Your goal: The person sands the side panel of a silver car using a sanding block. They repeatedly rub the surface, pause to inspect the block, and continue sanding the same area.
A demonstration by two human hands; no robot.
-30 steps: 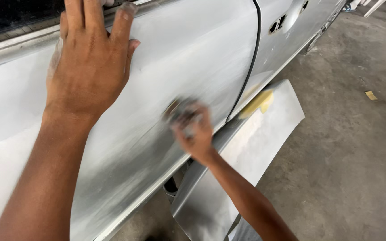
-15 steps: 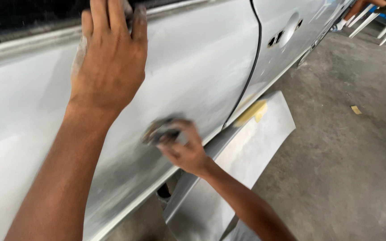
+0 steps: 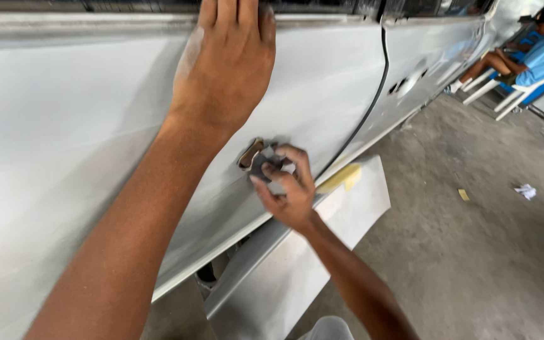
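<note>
- Pinching a small folded piece of sandpaper [image 3: 260, 158], your right hand [image 3: 288, 192] has its fingers [image 3: 297, 165] curled shut around it; the piece is pressed against the grey sanded patch of the car door [image 3: 96, 138], low on the panel and just left of the dark door gap [image 3: 373, 101]
- your left hand [image 3: 228, 69] lies flat on the same door higher up; its fingers [image 3: 226, 11] are stretched out straight and together, gripping nothing, their tips reaching the trim under the window; the palm rests on the metal directly above the sandpaper, near it but apart
- your left forearm runs down to the lower left corner; your right forearm comes up from the bottom edge
- the door is pale silver, dull and matte around the sanded patch; the next door panel [image 3: 429, 56] to the right shows bare handle openings
- a loose silver body panel [image 3: 322, 245] leans below the door sill, with a strip of yellow tape [image 3: 341, 177] at its upper edge
- the concrete floor [image 3: 473, 252] carries a yellow scrap [image 3: 464, 194] and a crumpled white scrap [image 3: 526, 191]
- far right, another person [image 3: 530, 53] in a blue shirt sits on a white chair [image 3: 517, 94], well apart from you
</note>
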